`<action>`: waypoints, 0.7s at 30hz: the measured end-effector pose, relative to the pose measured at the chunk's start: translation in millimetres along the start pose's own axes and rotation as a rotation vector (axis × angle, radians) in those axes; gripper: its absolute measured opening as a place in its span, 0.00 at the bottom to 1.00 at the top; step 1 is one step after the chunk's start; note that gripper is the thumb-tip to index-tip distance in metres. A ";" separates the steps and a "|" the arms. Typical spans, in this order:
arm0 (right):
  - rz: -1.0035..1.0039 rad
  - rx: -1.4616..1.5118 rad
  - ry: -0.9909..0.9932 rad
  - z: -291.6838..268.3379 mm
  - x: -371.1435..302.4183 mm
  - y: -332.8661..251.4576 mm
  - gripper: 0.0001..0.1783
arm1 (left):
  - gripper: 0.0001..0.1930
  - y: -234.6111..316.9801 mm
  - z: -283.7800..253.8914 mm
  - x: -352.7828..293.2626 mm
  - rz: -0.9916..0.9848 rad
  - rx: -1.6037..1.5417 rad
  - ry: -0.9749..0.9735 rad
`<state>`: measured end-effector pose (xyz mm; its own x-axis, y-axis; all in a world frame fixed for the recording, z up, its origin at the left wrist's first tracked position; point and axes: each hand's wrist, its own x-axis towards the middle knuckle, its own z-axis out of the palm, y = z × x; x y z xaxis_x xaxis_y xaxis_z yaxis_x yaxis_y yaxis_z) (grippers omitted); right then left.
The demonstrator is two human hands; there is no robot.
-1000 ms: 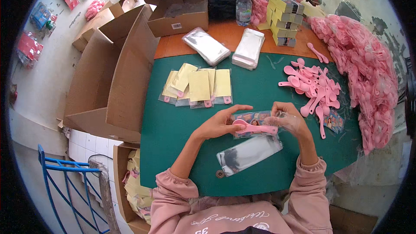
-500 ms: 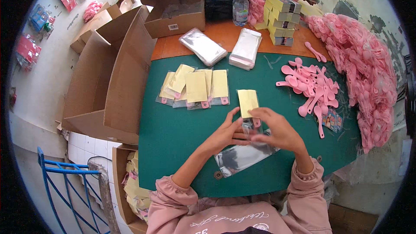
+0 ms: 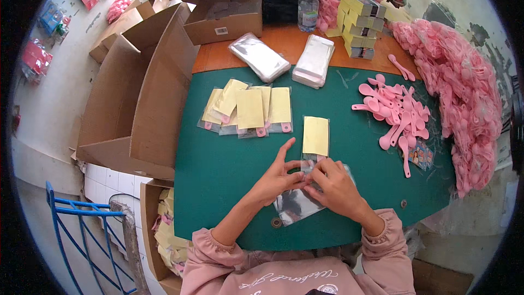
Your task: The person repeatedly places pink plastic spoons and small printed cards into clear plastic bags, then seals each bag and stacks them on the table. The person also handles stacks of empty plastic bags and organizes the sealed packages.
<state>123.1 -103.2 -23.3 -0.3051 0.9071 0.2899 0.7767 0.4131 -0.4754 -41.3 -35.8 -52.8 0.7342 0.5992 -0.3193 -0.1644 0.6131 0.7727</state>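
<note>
A clear plastic bag with a yellow card (image 3: 316,136) in it lies in front of me on the green mat, a pink end showing below the card. Both hands meet at the bag's near end. My left hand (image 3: 279,179) pinches that end between thumb and fingers, its index finger stretched away from me. Closed on the same end from the right is my right hand (image 3: 334,187); its fingertips partly hide the plastic. Under my hands lie flat, shiny, empty clear bags (image 3: 295,206).
Several filled bags (image 3: 250,109) overlap at the left. Pink spoons (image 3: 401,109) form a pile at the right, beside a big heap of wrapped pink spoons (image 3: 458,93). Two stacks of clear bags (image 3: 259,57) and card bundles (image 3: 360,22) stand behind. Cardboard boxes (image 3: 164,82) border the left side.
My right hand has moved off the card and down to the bag's near end, its fingers closing. More of the yellow card shows now. My left hand's index finger has stretched out.
</note>
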 end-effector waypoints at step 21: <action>0.026 0.132 -0.112 -20.7 1.1 3.8 0.08 | 0.33 -5.8 3.3 8.8 0.153 0.263 0.219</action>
<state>137.1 -102.3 -7.5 -0.3514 0.9177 0.1852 0.7080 0.3899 -0.5888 -31.8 -35.7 -58.3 0.5511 0.7871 -0.2770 -0.0659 0.3720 0.9259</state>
